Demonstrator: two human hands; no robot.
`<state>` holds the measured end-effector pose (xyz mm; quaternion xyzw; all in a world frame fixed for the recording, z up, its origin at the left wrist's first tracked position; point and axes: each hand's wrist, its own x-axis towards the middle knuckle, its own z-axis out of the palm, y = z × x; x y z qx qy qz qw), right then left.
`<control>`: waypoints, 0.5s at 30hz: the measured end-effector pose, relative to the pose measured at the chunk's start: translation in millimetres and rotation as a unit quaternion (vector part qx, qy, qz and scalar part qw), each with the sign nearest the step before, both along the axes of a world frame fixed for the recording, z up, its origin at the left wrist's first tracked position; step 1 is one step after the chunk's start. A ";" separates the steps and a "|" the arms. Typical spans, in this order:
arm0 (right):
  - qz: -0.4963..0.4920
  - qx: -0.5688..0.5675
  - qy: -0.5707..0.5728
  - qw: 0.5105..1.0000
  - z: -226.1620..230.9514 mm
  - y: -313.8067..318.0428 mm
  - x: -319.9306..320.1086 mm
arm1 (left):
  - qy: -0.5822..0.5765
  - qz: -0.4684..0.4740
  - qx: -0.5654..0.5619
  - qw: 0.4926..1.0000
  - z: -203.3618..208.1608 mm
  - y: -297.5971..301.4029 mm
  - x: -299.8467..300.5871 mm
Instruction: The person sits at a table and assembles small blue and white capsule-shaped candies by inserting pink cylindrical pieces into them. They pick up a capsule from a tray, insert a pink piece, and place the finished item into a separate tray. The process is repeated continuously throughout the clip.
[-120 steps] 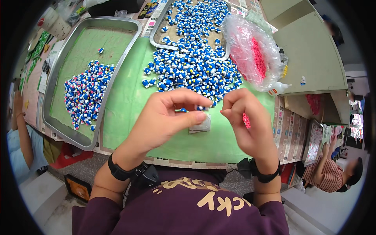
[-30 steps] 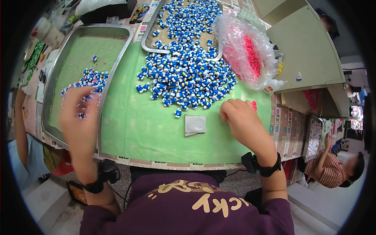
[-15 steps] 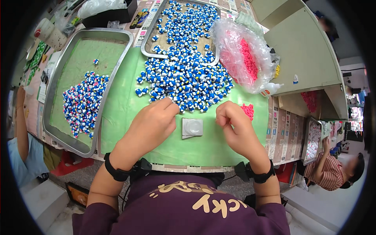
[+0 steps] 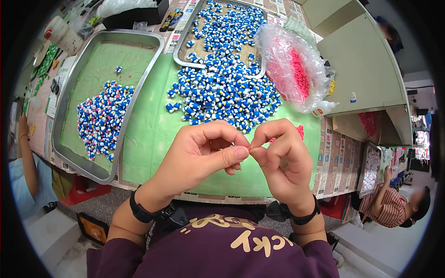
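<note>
Blue-white figurines (image 4: 227, 97) heaped beyond left hand (image 4: 192, 150) and right hand (image 4: 286, 162), fingers (image 4: 232, 155) pinched together, contents unclear

A small-parts workshop: metal trays (image 4: 116, 53), heaped tiny blue-and-white pieces (image 4: 227, 95), co-workers (image 4: 387, 206) nearby.

Your table (image 4: 331, 157) carries a green cloth (image 4: 150, 157) with the blue pile (image 4: 227, 95) on it. Left of the pile you have a tray (image 4: 132, 33); behind the pile, a second tray (image 4: 198, 48); right of it, a bag (image 4: 282, 69) and a bottle (image 4: 327, 108); nearer you and to its right, pink bits (image 4: 301, 131).
</note>
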<state>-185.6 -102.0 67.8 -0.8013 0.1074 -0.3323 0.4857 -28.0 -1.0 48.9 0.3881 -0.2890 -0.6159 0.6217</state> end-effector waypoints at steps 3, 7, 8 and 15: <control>0.010 -0.036 0.038 0.999 5.8 -3.1 -2.6 | -0.031 -0.010 0.007 0.999 -0.6 0.5 2.7; 0.009 -0.037 0.072 0.997 7.2 -2.8 0.3 | -0.079 -0.011 0.006 0.997 -3.3 0.9 6.1; 0.005 -0.038 0.082 0.996 7.3 -2.0 1.4 | -0.092 -0.011 0.003 0.996 -4.0 1.2 7.1; 0.059 -0.129 0.244 0.959 -14.9 -25.4 2.0 | -0.161 0.162 -0.007 0.973 -10.0 8.6 23.9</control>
